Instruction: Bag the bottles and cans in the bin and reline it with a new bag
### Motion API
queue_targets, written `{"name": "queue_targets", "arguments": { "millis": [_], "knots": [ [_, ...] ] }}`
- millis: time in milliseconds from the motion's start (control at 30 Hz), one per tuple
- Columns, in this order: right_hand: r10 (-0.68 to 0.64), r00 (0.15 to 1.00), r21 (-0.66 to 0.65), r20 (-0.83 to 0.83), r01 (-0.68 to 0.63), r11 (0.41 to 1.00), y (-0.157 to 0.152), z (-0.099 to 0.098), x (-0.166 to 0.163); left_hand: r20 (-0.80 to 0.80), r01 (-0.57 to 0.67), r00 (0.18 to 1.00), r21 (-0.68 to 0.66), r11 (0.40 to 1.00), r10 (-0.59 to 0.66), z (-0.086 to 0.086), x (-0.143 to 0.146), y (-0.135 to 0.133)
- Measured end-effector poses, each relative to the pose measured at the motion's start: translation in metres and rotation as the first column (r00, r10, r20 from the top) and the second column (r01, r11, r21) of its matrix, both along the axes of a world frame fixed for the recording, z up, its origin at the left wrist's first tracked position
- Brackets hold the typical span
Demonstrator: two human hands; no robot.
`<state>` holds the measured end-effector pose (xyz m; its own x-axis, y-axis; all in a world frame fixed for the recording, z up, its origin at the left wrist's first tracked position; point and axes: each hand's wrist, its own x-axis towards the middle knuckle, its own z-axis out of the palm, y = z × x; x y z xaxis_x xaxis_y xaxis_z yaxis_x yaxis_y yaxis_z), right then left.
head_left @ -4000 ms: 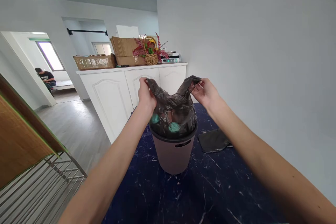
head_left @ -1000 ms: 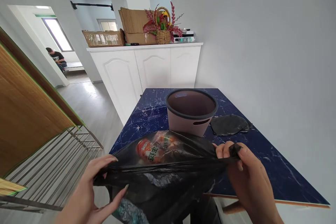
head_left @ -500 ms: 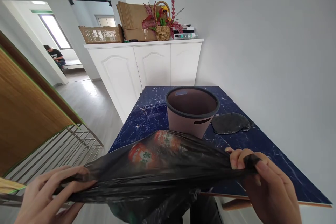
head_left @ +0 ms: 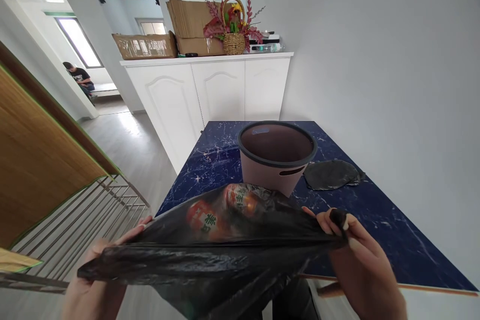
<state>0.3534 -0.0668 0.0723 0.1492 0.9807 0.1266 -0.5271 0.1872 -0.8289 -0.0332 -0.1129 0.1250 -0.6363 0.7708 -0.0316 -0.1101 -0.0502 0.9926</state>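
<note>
A full black trash bag (head_left: 225,250) is stretched between my hands, in front of the table's near edge. Red and orange packaging shows through its thin plastic. My left hand (head_left: 93,290) grips the bag's left end, fingers wrapped round the plastic. My right hand (head_left: 356,265) pinches the right end, a twist of black plastic sticking out between thumb and fingers. Behind the bag, an empty pink bin (head_left: 276,157) with a dark rim stands on the dark blue marble table (head_left: 375,220).
A folded black bag (head_left: 332,174) lies on the table right of the bin. A wire rack (head_left: 75,235) and a wooden panel stand at the left. White cabinets (head_left: 210,92) at the back carry cardboard boxes and a flower basket (head_left: 233,35). A person (head_left: 80,79) sits in the far room.
The bag was lifted out of the bin and pulled toward me, leaving the bin empty. In the last second my hands have spread, stretching the bag's top taut.
</note>
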Motion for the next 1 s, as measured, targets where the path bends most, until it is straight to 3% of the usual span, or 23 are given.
{"name": "queue_targets", "arguments": {
  "millis": [133,267,367,500,700,900,1000],
  "knots": [
    [-0.058,0.998,-0.080,0.027,0.060,0.995,0.001,-0.001,-0.014,0.228,-0.002,0.973,0.103,0.995,-0.021,-0.004,0.014,0.009],
    [-0.055,0.998,-0.058,-0.008,0.055,0.997,0.003,-0.001,-0.023,0.367,0.005,0.924,0.275,0.961,-0.110,0.001,0.023,0.012],
    [-0.069,0.997,-0.056,-0.037,0.067,0.996,0.003,-0.003,-0.026,0.426,0.044,0.888,0.295,0.954,-0.173,0.008,0.033,0.012],
    [-0.032,0.997,-0.159,-0.066,0.022,0.987,0.004,-0.014,-0.026,0.467,0.086,0.855,0.301,0.950,-0.226,0.012,0.044,0.014],
    [-0.024,0.992,-0.217,-0.127,-0.004,0.976,0.007,-0.033,-0.028,0.336,0.253,0.884,0.242,0.937,-0.325,0.004,0.049,0.021],
    [0.140,0.962,-0.004,-0.234,-0.145,0.989,0.007,-0.028,-0.034,0.098,0.446,0.878,0.186,0.875,-0.469,-0.017,0.043,0.022],
    [0.269,0.936,0.142,-0.228,-0.242,0.960,0.006,-0.020,-0.041,-0.132,0.545,0.834,0.053,0.837,-0.535,-0.028,0.038,0.022]
  ]
}}
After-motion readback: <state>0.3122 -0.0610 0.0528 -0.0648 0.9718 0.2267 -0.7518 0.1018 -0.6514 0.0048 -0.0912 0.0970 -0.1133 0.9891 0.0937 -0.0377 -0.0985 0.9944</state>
